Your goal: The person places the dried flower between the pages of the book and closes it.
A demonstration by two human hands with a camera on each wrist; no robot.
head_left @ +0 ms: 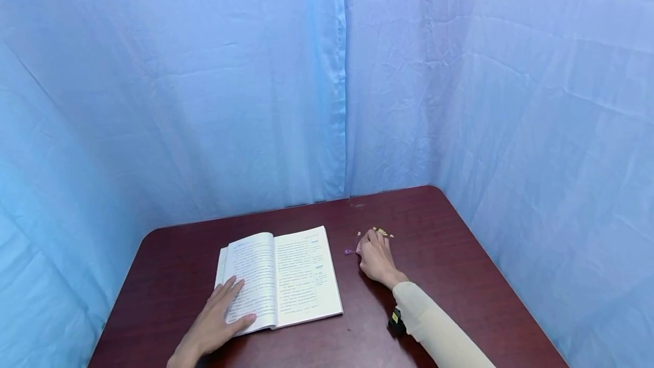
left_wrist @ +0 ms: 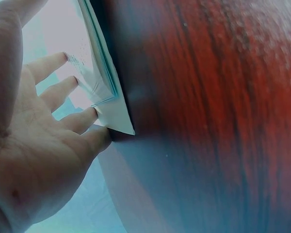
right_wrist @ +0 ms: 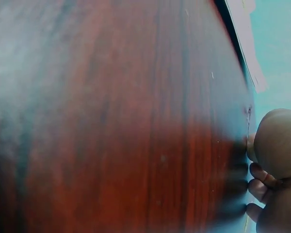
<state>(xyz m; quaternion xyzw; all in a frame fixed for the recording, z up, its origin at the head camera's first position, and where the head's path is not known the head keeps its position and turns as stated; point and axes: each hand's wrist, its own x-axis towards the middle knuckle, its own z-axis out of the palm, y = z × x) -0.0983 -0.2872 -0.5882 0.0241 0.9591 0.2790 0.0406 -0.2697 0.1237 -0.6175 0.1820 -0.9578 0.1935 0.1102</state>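
Note:
An open book (head_left: 309,274) with printed pages lies on the dark red table. My left hand (head_left: 217,317) rests on the lower left part of its left page, fingers spread and thumb pointing toward the middle; in the left wrist view the fingertips (left_wrist: 70,80) are at the page edges. To the right of the book, my right hand (head_left: 377,257) is down at the table with curled fingers, at a small purple dried flower (head_left: 349,251). In the right wrist view a thin stem (right_wrist: 249,119) runs to its fingertips. Small yellow dried flowers (head_left: 382,231) lie just beyond the fingers, partly hidden.
The wood-grained table (head_left: 439,231) has rounded far corners. Blue curtains (head_left: 230,101) hang behind it and along both sides. A black device with a yellow mark (head_left: 395,322) is at the right wrist, by the light sleeve (head_left: 434,322).

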